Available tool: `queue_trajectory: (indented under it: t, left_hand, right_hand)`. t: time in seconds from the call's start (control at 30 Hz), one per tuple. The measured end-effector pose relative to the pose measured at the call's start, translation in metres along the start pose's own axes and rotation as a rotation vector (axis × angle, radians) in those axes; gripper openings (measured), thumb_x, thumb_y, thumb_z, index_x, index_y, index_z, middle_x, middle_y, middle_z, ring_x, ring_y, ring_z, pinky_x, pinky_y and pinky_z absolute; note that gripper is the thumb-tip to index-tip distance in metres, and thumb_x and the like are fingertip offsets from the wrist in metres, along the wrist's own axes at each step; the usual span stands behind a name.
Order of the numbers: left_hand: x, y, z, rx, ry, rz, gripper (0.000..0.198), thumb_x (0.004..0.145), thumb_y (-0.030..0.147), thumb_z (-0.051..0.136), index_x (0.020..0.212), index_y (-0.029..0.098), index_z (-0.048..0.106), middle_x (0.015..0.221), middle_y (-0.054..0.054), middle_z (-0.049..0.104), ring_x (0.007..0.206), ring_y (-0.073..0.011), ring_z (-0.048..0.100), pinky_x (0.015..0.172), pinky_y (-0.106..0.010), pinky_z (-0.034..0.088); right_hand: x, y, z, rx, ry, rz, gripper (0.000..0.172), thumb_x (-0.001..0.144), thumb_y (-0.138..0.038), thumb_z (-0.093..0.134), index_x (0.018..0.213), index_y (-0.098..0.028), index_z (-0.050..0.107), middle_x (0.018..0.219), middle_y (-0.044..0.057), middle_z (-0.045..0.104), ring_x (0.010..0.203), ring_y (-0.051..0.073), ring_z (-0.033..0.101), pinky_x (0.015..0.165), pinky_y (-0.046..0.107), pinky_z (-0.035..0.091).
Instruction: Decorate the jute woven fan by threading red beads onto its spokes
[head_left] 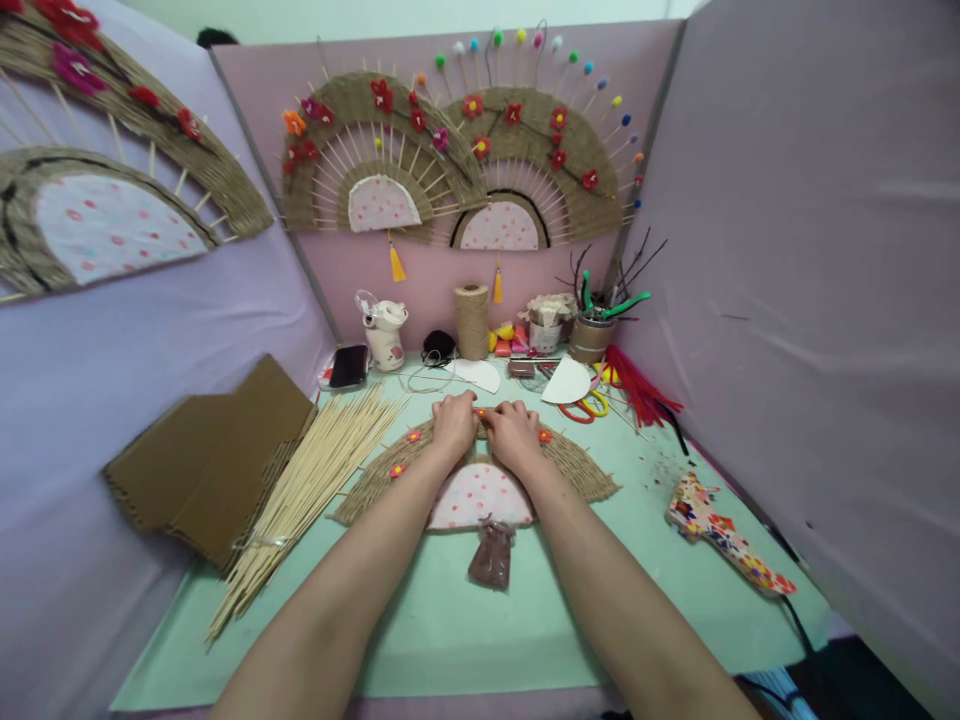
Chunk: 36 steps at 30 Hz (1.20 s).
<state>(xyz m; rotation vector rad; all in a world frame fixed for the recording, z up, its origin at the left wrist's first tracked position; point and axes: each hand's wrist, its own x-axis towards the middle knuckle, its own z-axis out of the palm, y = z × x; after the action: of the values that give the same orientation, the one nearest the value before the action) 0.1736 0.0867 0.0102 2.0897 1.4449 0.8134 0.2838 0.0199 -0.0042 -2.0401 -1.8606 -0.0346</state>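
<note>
A big twine fan (225,185) is hung on the left wall. Below it, brown cardboard (199,465) is leaned on a bundle of thin bamboo sticks (300,500), which is tied near its lower end. Behind the sticks, a black phone (349,367) is laid near a white pot (385,335). Two more twine fans (326,115) are hung on the back wall.

In the middle of the green table (442,650), the half-round woven fan (577,468) is laid flat, with its curved side turned away. It is trimmed with small red flowers (397,470) and a spotted cloth (484,495). The left hand (454,428) is rested on the fan's top part, with its fingers bent. A cone of twine (472,322) is stood behind it. Just beside the left hand, the right hand (514,433) is held with curled fingers. The fingertips of both are brought close around one small flower at the top; whether it is pinched cannot be told.

A brown pouch (492,556) is laid at the fan's near edge. Farther right, red-handled scissors (577,418) are partly covered by white paper (567,381). Green-handled pliers (625,304) are stood in a tin (590,340). Red strings (645,392) are piled beside it, and a flowery glue gun (731,540) is laid by the right edge.
</note>
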Motion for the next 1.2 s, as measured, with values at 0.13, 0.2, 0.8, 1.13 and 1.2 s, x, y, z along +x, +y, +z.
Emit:
queue_trajectory:
  t: [0.13, 0.2, 0.8, 1.13, 1.2]
  left_hand:
    - [0.006, -0.005, -0.013, -0.258, 0.12, -0.135, 0.027, 0.069, 0.005, 0.059, 0.09, 0.02, 0.063, 0.084, -0.006, 0.067, 0.104, -0.0259, 0.057, 0.095, -0.04, 0.035]
    - [0.006, -0.006, -0.02, -0.437, 0.158, -0.221, 0.024, 0.07, 0.008, 0.061, 0.09, 0.02, 0.061, 0.076, -0.003, 0.063, 0.087, -0.0212, 0.061, 0.083, -0.034, 0.042]
    - [-0.033, -0.014, -0.027, -1.561, 0.093, -0.525, 0.023, 0.07, 0.006, 0.065, 0.087, 0.019, 0.058, 0.067, 0.004, 0.06, 0.058, -0.0066, 0.058, 0.064, -0.022, 0.048]
    - [-0.035, -0.018, -0.028, -1.688, 0.125, -0.603, 0.019, 0.073, 0.001, 0.06, 0.084, 0.017, 0.06, 0.066, 0.002, 0.061, 0.055, -0.0058, 0.058, 0.059, -0.019, 0.048]
    - [-0.036, -0.018, -0.027, -1.698, 0.131, -0.606, 0.019, 0.073, 0.0, 0.059, 0.084, 0.016, 0.06, 0.066, 0.002, 0.061, 0.055, -0.0056, 0.058, 0.058, -0.018, 0.048]
  right_hand:
    - [0.0, 0.0, 0.001, 0.02, -0.002, 0.011, 0.031, 0.094, -0.026, 0.044, 0.111, -0.029, 0.069, 0.113, 0.01, 0.062, 0.108, 0.026, 0.042, 0.083, 0.039, 0.027]
    - [0.0, 0.0, 0.002, 0.032, -0.001, 0.019, 0.032, 0.094, -0.026, 0.043, 0.112, -0.03, 0.069, 0.113, 0.009, 0.063, 0.108, 0.026, 0.043, 0.083, 0.038, 0.027]
    - [0.004, 0.003, 0.0, 0.099, 0.016, 0.021, 0.027, 0.088, -0.019, 0.044, 0.101, -0.024, 0.067, 0.111, 0.007, 0.068, 0.107, 0.023, 0.048, 0.084, 0.037, 0.025]
    - [0.003, -0.002, -0.005, 0.188, -0.018, -0.103, 0.052, 0.083, -0.009, 0.04, 0.132, -0.024, 0.05, 0.125, 0.008, 0.063, 0.12, 0.022, 0.044, 0.093, 0.036, 0.025]
    - [0.002, -0.002, -0.004, 0.176, -0.021, -0.126, 0.051, 0.084, -0.009, 0.04, 0.131, -0.024, 0.052, 0.123, 0.009, 0.064, 0.119, 0.022, 0.045, 0.093, 0.037, 0.025]
